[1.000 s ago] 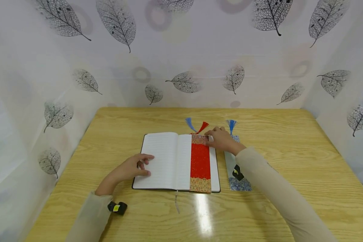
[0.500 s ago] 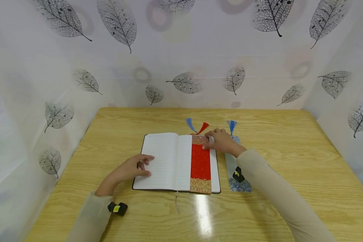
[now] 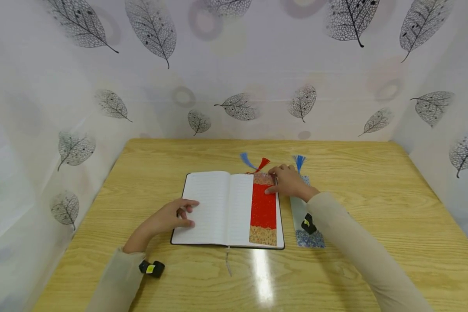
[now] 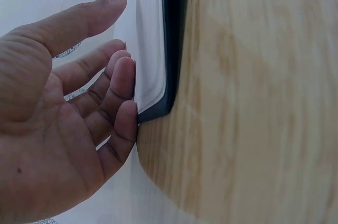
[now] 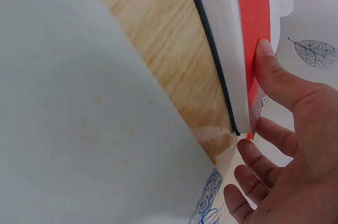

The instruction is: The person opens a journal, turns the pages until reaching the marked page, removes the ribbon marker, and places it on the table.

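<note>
Right grip (image 3: 287, 181): I pinch the red bookmark (image 3: 263, 208) between thumb and index finger.
Bookmark position: right side of the open notebook (image 3: 239, 212).
Left grip (image 3: 170, 215): released, my fingers relaxed at the notebook's left side.

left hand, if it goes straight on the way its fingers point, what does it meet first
The left hand reaches over the notebook's left page; going on rightward across it, it would likely meet the red-and-gold bookmark first, though its height is hard to judge.
</note>
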Tool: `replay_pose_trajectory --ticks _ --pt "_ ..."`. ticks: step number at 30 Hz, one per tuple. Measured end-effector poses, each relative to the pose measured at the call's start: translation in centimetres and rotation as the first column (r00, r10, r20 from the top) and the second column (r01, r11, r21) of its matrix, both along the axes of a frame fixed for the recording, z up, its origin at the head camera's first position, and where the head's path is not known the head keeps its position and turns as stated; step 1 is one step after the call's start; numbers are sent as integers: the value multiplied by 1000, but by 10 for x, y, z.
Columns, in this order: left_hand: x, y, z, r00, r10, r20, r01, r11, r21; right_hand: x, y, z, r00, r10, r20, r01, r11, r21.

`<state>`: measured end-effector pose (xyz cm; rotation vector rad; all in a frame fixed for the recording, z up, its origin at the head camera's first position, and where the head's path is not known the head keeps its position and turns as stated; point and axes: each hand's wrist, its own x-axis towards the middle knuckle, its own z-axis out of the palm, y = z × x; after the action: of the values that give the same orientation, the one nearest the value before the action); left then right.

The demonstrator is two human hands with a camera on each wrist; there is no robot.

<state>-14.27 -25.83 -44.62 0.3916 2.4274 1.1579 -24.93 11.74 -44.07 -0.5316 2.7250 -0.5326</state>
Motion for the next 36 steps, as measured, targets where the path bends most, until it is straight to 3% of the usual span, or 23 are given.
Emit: replay_pose_trajectory --ticks 7,15,24,27,33,36 --pt "0 0 -1 1000 2 -4 -2 1000 4 0 4 4 1000 -19 -3 19 999 -41" --pt "0 -1 -1 1000 6 -1 -6 1000 9 2 4 10 990 -61 127 80 984 -156" --pt "0 -1 0 1000 10 15 -10 1000 16 2 9 5 979 -90 185 136 957 -255" --pt "0 -1 0 1000 12 16 -12 1000 16 1 11 2 968 -102 231 173 933 -315" --pt "0 -1 0 1000 11 11 -11 1000 11 1 19 1 931 -64 358 243 842 -481" --pt "0 0 1 1000 13 15 -14 1000 12 -1 25 5 926 -55 374 254 823 -509"
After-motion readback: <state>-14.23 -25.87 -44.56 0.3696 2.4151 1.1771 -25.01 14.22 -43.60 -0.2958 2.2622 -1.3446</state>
